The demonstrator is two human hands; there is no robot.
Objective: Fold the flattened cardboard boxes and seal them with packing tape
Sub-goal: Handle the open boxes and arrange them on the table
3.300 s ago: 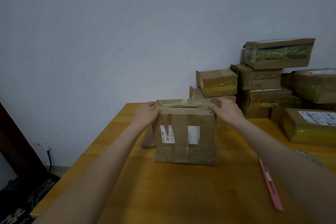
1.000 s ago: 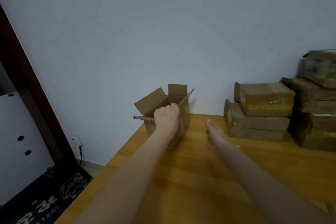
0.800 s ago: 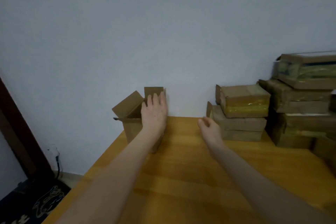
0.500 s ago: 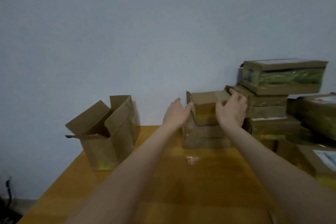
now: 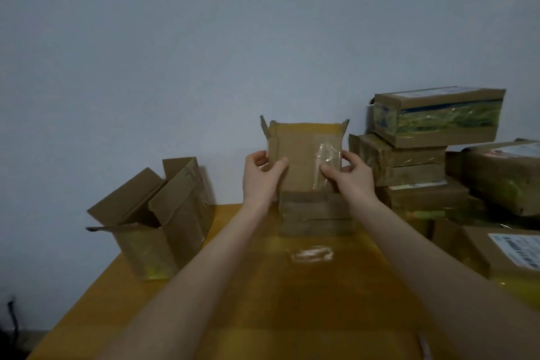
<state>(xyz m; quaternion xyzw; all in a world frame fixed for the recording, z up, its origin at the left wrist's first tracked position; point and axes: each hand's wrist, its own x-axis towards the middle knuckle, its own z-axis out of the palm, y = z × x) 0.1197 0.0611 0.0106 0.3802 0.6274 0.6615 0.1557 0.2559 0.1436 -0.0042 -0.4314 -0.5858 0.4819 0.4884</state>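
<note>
Box (image 5: 304, 149): brown cardboard, held upright in the air just left of the stack (image 5: 409, 164). The near face is plain, with a glossy strip of clear tape down its right half and a yellowish band along the top. A small flap stands up at each top corner.
Left hand (image 5: 261, 178): pinches the box's left edge, thumb on the near face, fingers curled behind.
Right hand (image 5: 353, 177): pinches the right edge in the same way, thumb on the tape strip.
Low box (image 5: 315, 216): lies flat at the stack's left foot, below the held one.
Open box (image 5: 175, 213): well left of the stack, flaps up, near the left edge of the surface (image 5: 263, 301).
Stack: taped boxes piled against the wall (image 5: 204, 38) and filling the right side.
Open room: bare surface left of and in front of the stack, between the forearms.
Shiny patch (image 5: 312, 254): in front of the stack's left foot; tape or glare, cannot tell.
</note>
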